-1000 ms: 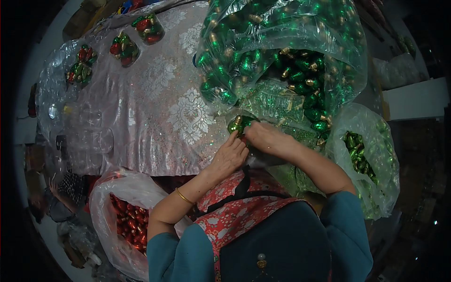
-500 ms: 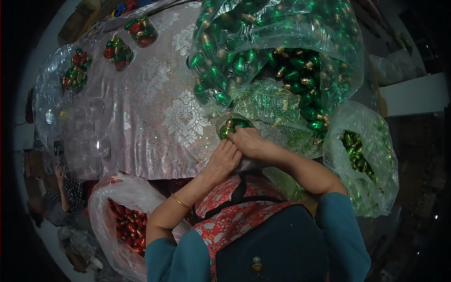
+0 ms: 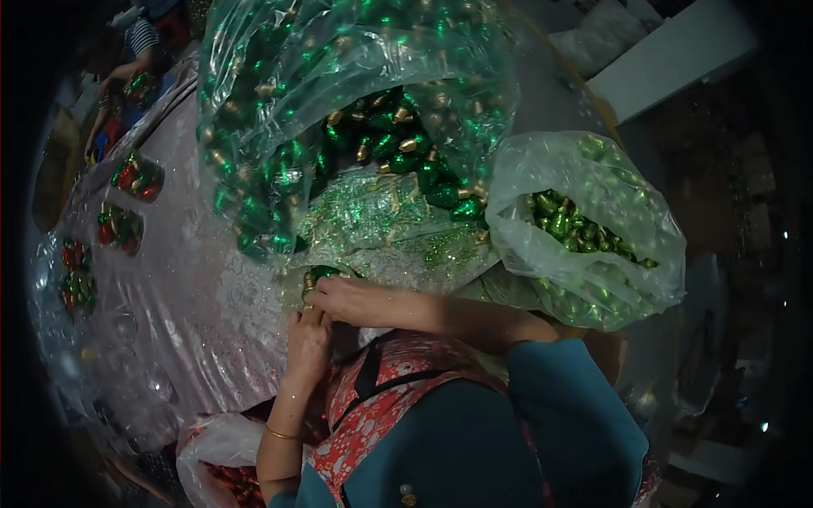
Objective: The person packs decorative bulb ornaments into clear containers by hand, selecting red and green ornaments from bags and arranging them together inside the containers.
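Both of my hands meet at a clear plastic tub (image 3: 292,278) near the table's front edge. Inside it lie green light-bulb-shaped ornaments (image 3: 321,273), one with its gold cap showing. My right hand (image 3: 351,301) bends over the tub from the right, its fingers curled down at the ornaments; the fingertips are hidden. Close below, my left hand (image 3: 310,343) has its fingers drawn together against the tub's near side, touching the right hand's fingers. What either hand pinches is too small or covered to make out.
A big clear bag of dark green bulb ornaments (image 3: 385,144) lies open behind the tub. To the right stands a bag of light green ornaments (image 3: 584,229), and at lower left a bag of red ones (image 3: 233,483). Filled tubs (image 3: 120,229) line the left; another person (image 3: 127,68) is far left.
The view has swung right, so the table and bags sit further left in it. My hands stay together at the same tub, with little change of pose.
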Tool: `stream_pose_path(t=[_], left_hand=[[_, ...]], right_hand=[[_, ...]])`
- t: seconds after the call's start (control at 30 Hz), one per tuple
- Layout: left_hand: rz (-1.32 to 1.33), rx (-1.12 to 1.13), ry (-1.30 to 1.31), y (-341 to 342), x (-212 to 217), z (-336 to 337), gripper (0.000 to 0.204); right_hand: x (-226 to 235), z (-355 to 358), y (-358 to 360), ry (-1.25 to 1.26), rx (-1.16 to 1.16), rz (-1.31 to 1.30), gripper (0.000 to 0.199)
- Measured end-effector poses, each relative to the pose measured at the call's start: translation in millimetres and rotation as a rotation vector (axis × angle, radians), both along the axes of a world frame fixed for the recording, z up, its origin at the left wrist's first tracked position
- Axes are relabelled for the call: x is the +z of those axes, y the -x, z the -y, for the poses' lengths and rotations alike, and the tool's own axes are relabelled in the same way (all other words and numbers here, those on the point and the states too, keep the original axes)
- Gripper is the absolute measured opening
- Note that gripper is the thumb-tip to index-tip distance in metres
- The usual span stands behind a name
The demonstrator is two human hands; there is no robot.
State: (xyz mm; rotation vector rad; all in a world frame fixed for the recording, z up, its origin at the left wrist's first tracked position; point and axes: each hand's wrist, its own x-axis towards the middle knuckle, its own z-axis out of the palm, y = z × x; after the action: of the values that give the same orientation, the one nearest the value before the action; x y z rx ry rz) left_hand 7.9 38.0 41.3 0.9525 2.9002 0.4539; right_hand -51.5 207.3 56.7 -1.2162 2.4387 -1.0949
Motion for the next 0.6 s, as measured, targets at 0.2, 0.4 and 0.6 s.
stream_pose_path(t=[0.2, 0.4, 0.6], left_hand=[[-0.006, 0.081, 0.036, -13.5, 5.4, 5.1, 0.027], [-0.021, 0.112, -0.013, -4.6, 1.6, -7.9, 0.028], [-0.050, 0.153, -0.008, -13.9, 2.2, -7.1, 0.026]], right_hand=[[40.7, -198.3, 12.8, 0.146, -1.038, 0.078, 0.013], [-51.8, -433.0, -16.1, -0.922, -1.515, 0.208, 0.045], [-110.8, -463.2, -16.7, -0.951, -1.427, 0.303, 0.061]])
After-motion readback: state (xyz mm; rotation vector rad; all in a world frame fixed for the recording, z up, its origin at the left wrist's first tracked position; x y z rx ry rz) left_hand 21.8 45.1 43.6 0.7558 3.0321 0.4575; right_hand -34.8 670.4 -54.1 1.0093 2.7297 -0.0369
